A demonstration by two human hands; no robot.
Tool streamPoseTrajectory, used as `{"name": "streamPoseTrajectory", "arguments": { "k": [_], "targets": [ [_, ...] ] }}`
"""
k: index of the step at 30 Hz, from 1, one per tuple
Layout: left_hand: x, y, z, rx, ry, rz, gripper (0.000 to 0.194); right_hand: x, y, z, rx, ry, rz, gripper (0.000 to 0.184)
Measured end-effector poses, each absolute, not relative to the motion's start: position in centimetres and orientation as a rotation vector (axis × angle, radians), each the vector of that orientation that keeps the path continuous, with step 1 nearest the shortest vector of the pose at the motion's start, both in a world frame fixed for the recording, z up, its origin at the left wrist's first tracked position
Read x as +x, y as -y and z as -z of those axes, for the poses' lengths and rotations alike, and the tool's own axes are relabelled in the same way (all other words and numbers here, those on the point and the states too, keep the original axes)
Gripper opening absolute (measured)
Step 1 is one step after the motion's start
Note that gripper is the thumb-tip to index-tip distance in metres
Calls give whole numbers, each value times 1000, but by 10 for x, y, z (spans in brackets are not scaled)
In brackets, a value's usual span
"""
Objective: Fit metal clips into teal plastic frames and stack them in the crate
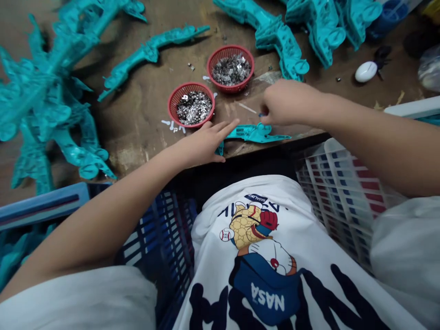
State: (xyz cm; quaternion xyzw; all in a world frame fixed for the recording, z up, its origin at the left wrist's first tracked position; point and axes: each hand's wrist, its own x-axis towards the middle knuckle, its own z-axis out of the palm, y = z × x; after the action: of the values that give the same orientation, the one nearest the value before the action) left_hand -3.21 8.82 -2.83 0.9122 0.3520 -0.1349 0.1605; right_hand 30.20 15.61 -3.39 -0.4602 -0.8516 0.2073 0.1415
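A teal plastic part (256,133) lies flat near the front edge of the brown worktable (137,114). My left hand (205,142) rests on its left end with fingers stretched out flat. My right hand (287,103) hovers over the part's right half, fingers pinched together on something small that I cannot make out. Two red baskets (191,104) (231,68) of small shiny metal pieces stand just behind my hands.
Piles of teal plastic parts (48,96) (302,32) crowd the left and back of the table. A white oval object (365,71) lies at the back right. A blue crate (161,238) and a white crate (343,192) flank my lap.
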Motion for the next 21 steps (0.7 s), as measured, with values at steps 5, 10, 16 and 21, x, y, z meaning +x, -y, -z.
{"name": "streamPoseTrajectory", "arguments": {
  "k": [5,10,16,21],
  "targets": [
    [-24,-89,16,2599,-1023,421,121,284,-148,14,-1321,2462,-787,25],
    [-18,-92,13,2595,-1029,487,121,264,-129,13,-1290,2536,-768,28],
    [-22,-95,18,2612,-1000,491,122,261,-126,8,-1305,2660,-705,26],
    [-24,-88,17,2633,-1015,428,116,266,-127,10,-1288,2660,-587,37]
  ]
}}
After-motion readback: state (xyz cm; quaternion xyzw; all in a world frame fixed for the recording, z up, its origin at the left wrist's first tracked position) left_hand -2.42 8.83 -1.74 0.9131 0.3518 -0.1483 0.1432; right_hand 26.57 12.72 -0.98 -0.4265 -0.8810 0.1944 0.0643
